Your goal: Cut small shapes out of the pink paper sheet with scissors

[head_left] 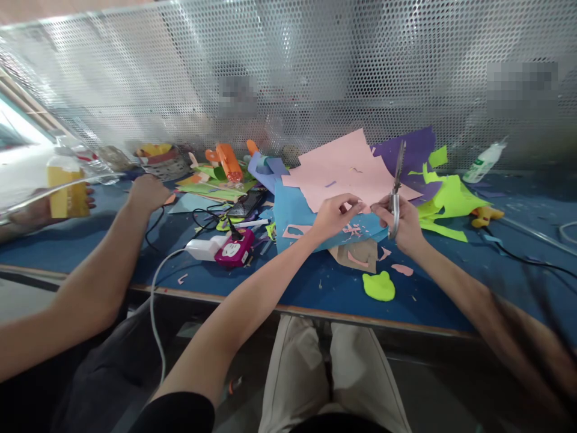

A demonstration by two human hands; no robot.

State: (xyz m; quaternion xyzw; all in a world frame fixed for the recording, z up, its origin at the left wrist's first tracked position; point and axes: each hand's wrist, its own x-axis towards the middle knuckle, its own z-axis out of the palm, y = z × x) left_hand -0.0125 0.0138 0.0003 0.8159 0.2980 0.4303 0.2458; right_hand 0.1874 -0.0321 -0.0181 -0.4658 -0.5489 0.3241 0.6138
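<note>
Head camera: I see the left hand (336, 216) with its fingers pinched together on a small pink scrap (365, 208), its outline mostly hidden. Just to the right, the right hand (406, 224) has its fingers clamped on the scissors (396, 186), blades pointing far. Both hands are over the blue sheet (288, 204), beside the near edge of a large pink sheet (338, 171). Nearer me, a yellow-green cutout (379, 287) lies on the bench (306, 288).

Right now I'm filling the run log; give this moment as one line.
left hand: pinch grip, contents unclear; right hand: scissors held, pointing away; beyond hands: pink sheet; nearer body: lime piece
</note>
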